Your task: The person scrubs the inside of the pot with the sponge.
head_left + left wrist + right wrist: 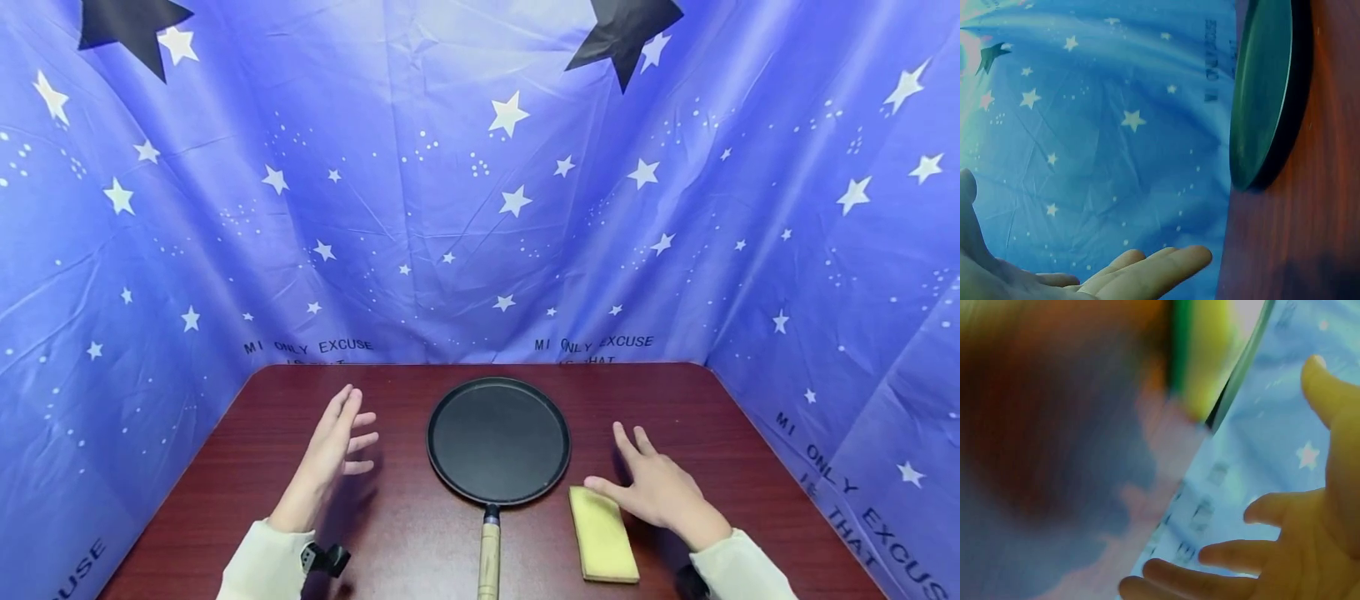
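Observation:
A round black flat pan [498,442] with a pale wooden handle [489,557] lies on the table between the two hands. Right of the handle is a yellow sponge [603,535], a flat rectangular pad. My left hand [333,442] is held left of the pan, apart from it, fingers extended and holding nothing. Spread fingers show on my right hand [660,487], whose thumb overlaps the sponge's far edge in the head view. In the right wrist view the sponge [1207,356] is blurred and stands apart from the right hand [1291,550].
The dark red wooden table [390,542] has rounded far corners. Blue curtains [450,208] printed with stars and lettering hang behind it and along both sides. Each wrist wears a small black device, such as the left one [327,558], below a white sleeve.

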Demonstrator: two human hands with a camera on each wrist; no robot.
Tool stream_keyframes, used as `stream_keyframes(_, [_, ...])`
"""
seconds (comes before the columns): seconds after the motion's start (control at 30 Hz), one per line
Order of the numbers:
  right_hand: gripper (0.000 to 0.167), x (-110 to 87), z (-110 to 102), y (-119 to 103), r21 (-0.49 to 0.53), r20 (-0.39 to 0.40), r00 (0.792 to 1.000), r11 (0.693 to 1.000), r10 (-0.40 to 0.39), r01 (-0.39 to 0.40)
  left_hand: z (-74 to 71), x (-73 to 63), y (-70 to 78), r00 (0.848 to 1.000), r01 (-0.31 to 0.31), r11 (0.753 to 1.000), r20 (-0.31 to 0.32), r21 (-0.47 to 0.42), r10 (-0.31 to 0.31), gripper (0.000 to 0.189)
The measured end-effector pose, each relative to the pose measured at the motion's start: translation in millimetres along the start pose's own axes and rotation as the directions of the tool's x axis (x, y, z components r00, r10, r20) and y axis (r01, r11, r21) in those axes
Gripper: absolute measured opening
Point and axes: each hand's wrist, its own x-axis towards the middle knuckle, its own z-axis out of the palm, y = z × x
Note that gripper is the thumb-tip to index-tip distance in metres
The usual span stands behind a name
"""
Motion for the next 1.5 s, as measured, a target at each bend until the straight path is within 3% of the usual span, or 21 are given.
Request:
stream_keyframes(0.37, [0.111,-30.4,16,-42,-0.074,0.05,0.999,0.997,-0.003,0.006,30.8,-20.9,-20.0,0.997,-0.033,0.999,-0.074,-0.031,0.031,0.072])
stream_keyframes(0.77, [0.092,-42.1,30,-48,-0.07,0.069,0.996,0.996,-0.056,0.06,59.0,-36.8,-42.3,0.997,0.028,1.0,0.074,0.013,-0.029,0.074])
stream_keyframes(1.0, [0.086,-45.6,26,-44,-0.023,0.028,0.988,0.988,-0.149,0.15,73.2,-49.2,-55.9,0.973,0.031,0.999,0.231,-0.02,-0.025,0.092])
stream_keyframes(1.13, [0.089,-42.0,17,-44,-0.004,0.024,0.98,0.98,-0.199,0.199,80.7,-55.3,-67.2,0.966,-0.007,1.0,0.259,0.004,0.006,0.096])
stream_keyframes(1.3, [0.088,-31.7,6,-43,0.002,-0.043,0.957,0.958,-0.286,0.286,87.9,-62.0,-77.1,0.959,-0.059,0.992,0.281,0.115,0.024,0.097])
stream_keyframes(1.5, [0.075,-10.0,3,-42,0.025,-0.094,0.92,0.922,-0.382,0.385,95.6,-70.2,-79.9,0.955,-0.083,0.981,0.294,0.178,0.027,0.092])
